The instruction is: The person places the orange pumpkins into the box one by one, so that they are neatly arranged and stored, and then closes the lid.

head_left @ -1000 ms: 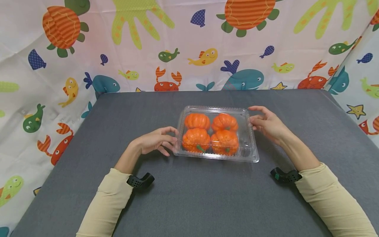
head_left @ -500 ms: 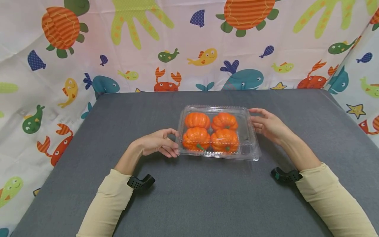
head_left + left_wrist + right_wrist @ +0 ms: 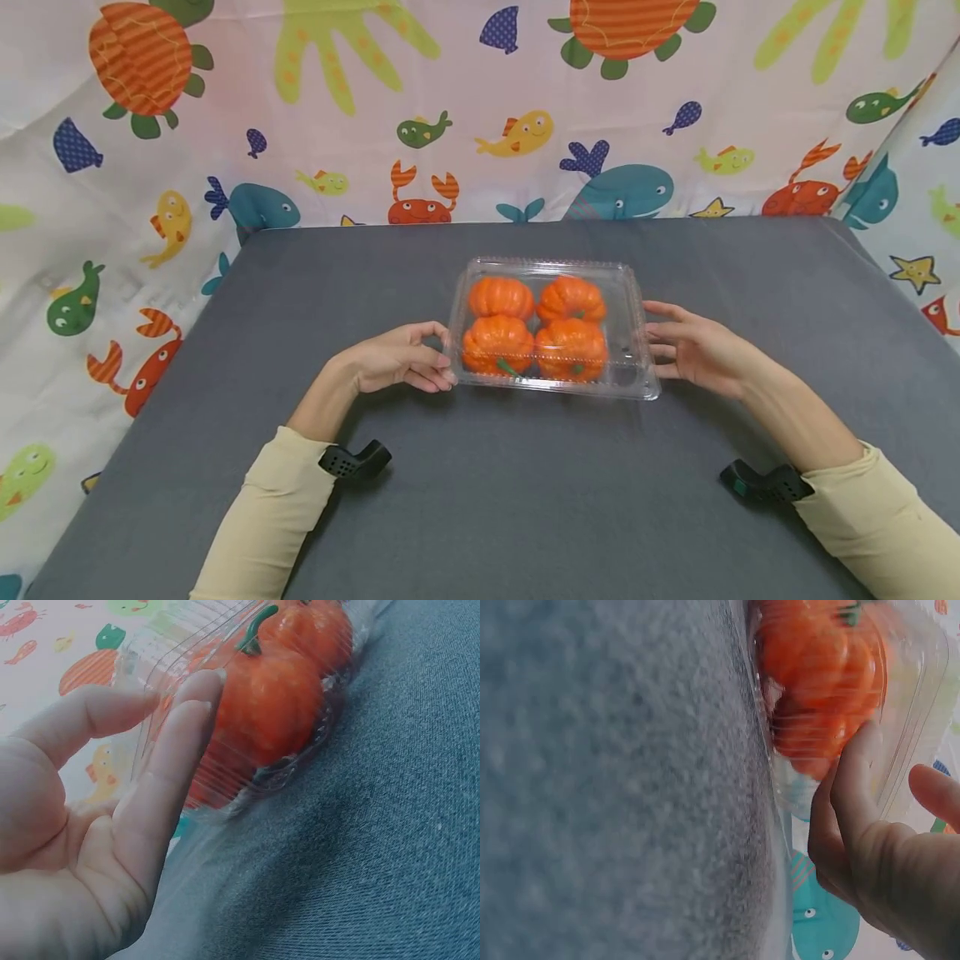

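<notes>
A clear plastic clamshell box (image 3: 630, 333) with a lid sits on the grey cloth, and several small orange pumpkins (image 3: 572, 349) with green stems show inside. At its left edge my left hand (image 3: 397, 358) pinches the rim; the left wrist view shows the thumb and fingers on either side of that edge. My right hand (image 3: 701, 346) is at the opposite edge with fingers extended, their tips right at the box wall. In the right wrist view the thumb (image 3: 934, 795) stands apart from the box. One pumpkin (image 3: 270, 705) shows close behind the left fingers.
A grey cloth (image 3: 525, 492) covers the table. Behind and along the sides hangs a white curtain (image 3: 337, 142) printed with sea animals. Each wrist wears a black camera mount, one on the left (image 3: 356, 460) and one on the right (image 3: 765, 483).
My left fingers have drawn in onto the box's left edge. My right hand has moved toward me and slightly right, its fingers lower along the right edge. The head view has shifted a little.
</notes>
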The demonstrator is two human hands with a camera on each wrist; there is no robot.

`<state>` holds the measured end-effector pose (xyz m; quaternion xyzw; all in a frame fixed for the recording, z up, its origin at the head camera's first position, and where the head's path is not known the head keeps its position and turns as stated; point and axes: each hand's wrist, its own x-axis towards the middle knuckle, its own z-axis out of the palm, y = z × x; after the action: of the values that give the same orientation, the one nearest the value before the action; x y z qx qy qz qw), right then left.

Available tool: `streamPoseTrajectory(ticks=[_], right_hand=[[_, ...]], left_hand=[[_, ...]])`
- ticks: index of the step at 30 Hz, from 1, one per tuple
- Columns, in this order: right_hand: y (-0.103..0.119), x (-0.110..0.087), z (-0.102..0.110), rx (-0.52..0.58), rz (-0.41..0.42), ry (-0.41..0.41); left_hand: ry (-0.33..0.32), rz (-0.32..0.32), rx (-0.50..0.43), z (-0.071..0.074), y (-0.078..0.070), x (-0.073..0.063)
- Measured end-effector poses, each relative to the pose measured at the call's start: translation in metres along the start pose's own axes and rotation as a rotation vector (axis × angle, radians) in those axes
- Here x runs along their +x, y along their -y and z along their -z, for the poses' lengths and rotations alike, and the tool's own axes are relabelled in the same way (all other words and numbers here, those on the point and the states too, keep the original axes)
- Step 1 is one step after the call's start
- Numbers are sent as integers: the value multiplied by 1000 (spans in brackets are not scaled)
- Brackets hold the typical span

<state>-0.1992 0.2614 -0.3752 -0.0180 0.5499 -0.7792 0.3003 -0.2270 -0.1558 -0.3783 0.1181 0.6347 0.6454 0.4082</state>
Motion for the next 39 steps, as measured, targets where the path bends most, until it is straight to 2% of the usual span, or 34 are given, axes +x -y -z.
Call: streamPoseTrajectory(ticks=[4,9,12,17,21,27,30,33,36,39], right_hand=[[1,-2,-3,-90,-44,-9],[4,-7,-4,-222,-94,26],[7,-11,-6,-271,-97,29],[7,-9,-8,-182,-84,-12],[5,-8,-6,-100,-71,-10],[3,-7,-6,-103,-62,3],[2,-7,-5,-77,-43,12],[2,-6,-5,-48,-48,23],[3,-7,-7,-65,-71,24],[3,-7,-8,-95,-82,24]], left_hand=[[-41,-8,-69,1,2,0],[-24,-11,-111,0,3,2],[-32,-31,-140,-1,3,3],[-60,-44,-216,-3,3,4],[-84,-45,-270,-6,3,6],[-101,-73,-352,-9,5,10],[-87,-71,-333,-10,6,10],[-77,-39,-262,-12,5,10],[-102,-15,-189,-15,2,10],[-133,-1,-157,-17,0,9]])
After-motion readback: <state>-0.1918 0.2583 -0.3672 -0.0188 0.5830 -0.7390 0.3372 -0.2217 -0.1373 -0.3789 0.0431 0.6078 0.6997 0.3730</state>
